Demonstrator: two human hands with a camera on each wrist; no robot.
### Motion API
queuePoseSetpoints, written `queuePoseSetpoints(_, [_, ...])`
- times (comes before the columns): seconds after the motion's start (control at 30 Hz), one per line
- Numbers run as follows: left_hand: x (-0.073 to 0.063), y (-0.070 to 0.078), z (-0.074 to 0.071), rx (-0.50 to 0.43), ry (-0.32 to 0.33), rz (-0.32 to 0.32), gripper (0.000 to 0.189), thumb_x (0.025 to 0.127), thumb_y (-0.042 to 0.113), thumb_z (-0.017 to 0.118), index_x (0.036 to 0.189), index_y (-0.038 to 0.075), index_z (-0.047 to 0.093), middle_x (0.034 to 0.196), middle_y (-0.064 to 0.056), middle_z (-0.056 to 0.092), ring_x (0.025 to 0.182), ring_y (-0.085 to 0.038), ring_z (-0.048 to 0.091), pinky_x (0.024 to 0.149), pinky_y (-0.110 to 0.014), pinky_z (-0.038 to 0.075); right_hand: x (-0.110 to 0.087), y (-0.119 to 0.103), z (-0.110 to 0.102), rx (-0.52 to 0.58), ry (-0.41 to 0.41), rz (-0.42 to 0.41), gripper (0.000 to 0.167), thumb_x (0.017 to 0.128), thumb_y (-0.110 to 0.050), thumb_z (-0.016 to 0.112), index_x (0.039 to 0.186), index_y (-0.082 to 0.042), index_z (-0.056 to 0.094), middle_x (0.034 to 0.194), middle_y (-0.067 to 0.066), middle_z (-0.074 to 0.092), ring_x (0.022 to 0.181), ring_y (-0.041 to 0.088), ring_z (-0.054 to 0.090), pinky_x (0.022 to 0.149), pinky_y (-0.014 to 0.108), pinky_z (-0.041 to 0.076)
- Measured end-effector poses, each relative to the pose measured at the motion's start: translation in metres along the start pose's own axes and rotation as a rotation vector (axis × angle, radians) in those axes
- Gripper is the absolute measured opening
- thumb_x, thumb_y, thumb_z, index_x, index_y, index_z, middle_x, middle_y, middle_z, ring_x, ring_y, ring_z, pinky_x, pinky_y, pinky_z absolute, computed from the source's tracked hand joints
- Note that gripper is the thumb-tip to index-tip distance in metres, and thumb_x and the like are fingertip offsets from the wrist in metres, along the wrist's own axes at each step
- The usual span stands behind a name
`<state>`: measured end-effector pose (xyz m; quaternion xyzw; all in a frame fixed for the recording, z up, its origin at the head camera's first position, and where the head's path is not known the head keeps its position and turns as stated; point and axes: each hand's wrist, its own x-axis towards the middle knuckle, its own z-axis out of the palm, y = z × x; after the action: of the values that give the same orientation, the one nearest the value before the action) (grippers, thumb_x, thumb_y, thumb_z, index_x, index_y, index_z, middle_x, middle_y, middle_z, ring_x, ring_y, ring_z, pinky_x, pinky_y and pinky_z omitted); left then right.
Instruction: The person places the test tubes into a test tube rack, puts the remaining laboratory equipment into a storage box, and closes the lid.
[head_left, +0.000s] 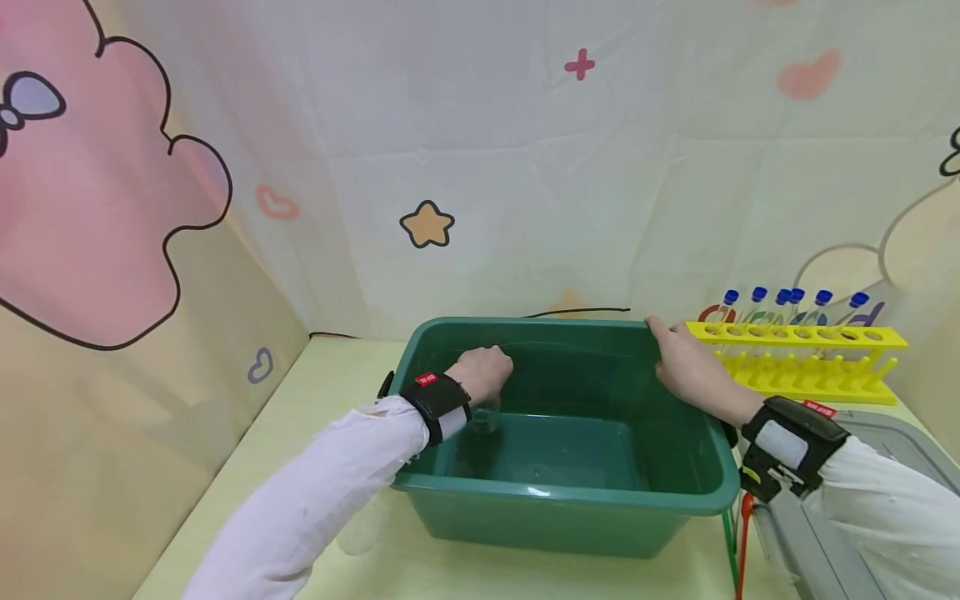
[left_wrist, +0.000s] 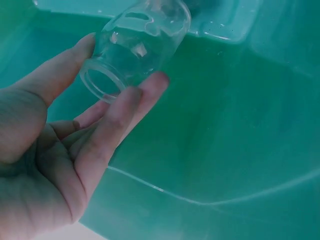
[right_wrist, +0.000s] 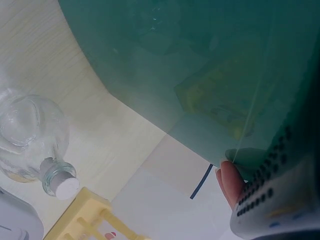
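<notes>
A deep green plastic basin (head_left: 555, 500) stands on the table in the head view. Inside its left part, my left hand (head_left: 483, 372) pinches a clear glass flask (left_wrist: 145, 40) by its narrow neck. In the left wrist view the thumb and fingertips (left_wrist: 157, 80) lie on either side of the flask's round mouth, and the flask's body points away over the basin floor. My right hand (head_left: 688, 367) grips the basin's rim at the back right corner. Its fingertips (right_wrist: 230, 180) show at the basin's edge in the right wrist view.
A yellow rack (head_left: 810, 379) with several blue-capped test tubes (head_left: 822, 298) stands at the back right. A grey tray (head_left: 817, 533) lies under the right forearm, with a red stick (head_left: 744, 533) beside it. A stoppered glass bottle (right_wrist: 35, 135) stands right of the basin.
</notes>
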<state>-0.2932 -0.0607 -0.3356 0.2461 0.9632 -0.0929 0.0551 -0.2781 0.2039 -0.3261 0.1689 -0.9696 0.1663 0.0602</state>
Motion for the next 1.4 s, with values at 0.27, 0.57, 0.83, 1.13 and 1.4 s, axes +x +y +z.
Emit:
queuePoseSetpoints(0.27, [0.005, 0.0, 0.006, -0.007, -0.013, 0.0, 0.032, 0.067, 0.022, 0.081, 0.093, 0.006, 0.068, 0.081, -0.002, 0.062, 0.068, -0.013, 0.058, 0.058, -0.03, 0.05, -0.001, 0.0, -0.001, 0.0, 0.0, 0.0, 0.061, 0.081, 0.006, 0.058, 0.133, 0.011, 0.027, 0.104, 0.032, 0.046, 0.072, 0.032, 0.051, 0.068, 0.045, 0.048])
queuePoseSetpoints(0.57, [0.009, -0.003, 0.012, -0.006, 0.013, -0.011, 0.03, 0.066, 0.021, 0.082, 0.089, 0.006, 0.068, 0.079, -0.002, 0.061, 0.068, -0.015, 0.059, 0.057, -0.031, 0.049, 0.0, -0.001, -0.001, -0.013, -0.002, 0.004, 0.06, 0.081, 0.007, 0.057, 0.133, 0.012, 0.027, 0.105, 0.033, 0.045, 0.072, 0.032, 0.05, 0.068, 0.045, 0.048])
queuePoseSetpoints(0.83, [0.011, -0.003, 0.016, 0.006, 0.024, -0.018, 0.024, 0.067, 0.017, 0.081, 0.084, 0.007, 0.067, 0.076, -0.002, 0.059, 0.065, -0.015, 0.057, 0.055, -0.032, 0.049, 0.0, 0.0, -0.001, -0.012, 0.003, -0.001, 0.061, 0.081, 0.007, 0.058, 0.133, 0.012, 0.027, 0.105, 0.033, 0.046, 0.072, 0.032, 0.05, 0.068, 0.044, 0.048])
queuePoseSetpoints(1.13, [0.01, -0.003, 0.017, 0.004, 0.018, -0.021, 0.023, 0.068, 0.015, 0.08, 0.085, 0.006, 0.068, 0.072, -0.002, 0.059, 0.061, -0.014, 0.054, 0.054, -0.031, 0.048, 0.0, 0.0, -0.002, -0.001, 0.009, -0.004, 0.06, 0.081, 0.008, 0.057, 0.133, 0.012, 0.027, 0.105, 0.033, 0.046, 0.072, 0.032, 0.05, 0.067, 0.043, 0.049])
queuePoseSetpoints(1.4, [0.011, -0.002, 0.019, 0.028, 0.028, -0.023, 0.018, 0.07, 0.014, 0.079, 0.084, 0.006, 0.069, 0.07, -0.003, 0.059, 0.058, -0.013, 0.053, 0.05, -0.032, 0.048, -0.001, 0.0, -0.001, 0.009, 0.003, 0.0, 0.061, 0.081, 0.007, 0.057, 0.134, 0.011, 0.027, 0.105, 0.032, 0.046, 0.072, 0.031, 0.05, 0.067, 0.043, 0.049])
